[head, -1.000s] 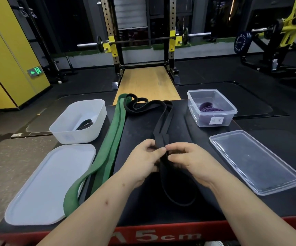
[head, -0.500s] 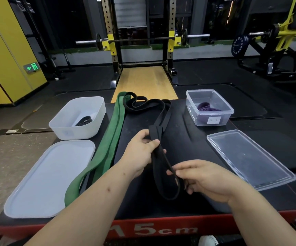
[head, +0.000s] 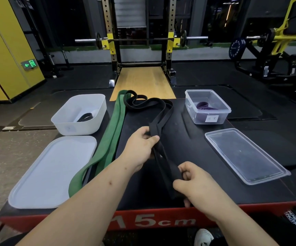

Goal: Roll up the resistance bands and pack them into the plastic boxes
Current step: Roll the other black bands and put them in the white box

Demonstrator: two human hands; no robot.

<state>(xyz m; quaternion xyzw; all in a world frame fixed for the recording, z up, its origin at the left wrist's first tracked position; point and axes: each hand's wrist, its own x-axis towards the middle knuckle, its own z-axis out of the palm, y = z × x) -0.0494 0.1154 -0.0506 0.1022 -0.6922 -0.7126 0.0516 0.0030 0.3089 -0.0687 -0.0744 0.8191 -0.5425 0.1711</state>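
Note:
A long black resistance band [head: 163,118] runs down the middle of the black platform [head: 197,157]. My left hand [head: 140,148] grips it partway along. My right hand [head: 195,183] pinches its near end close to the platform's front edge, so the stretch between my hands is pulled straight. A wide green band [head: 113,128] lies flat to the left of it. The white box [head: 80,114] at the left holds a rolled black band [head: 85,117]. The clear box [head: 207,107] at the right holds a rolled purple band [head: 205,106].
A white lid [head: 53,171] lies in front of the white box and a clear lid [head: 245,155] in front of the clear box. Beyond the platform stand a squat rack with a barbell [head: 140,39] and a wooden lifting strip [head: 142,82].
My right hand has slid down the black band from beside my left hand to the near end, drawing that stretch straight. My left hand has kept its grip in about the same place.

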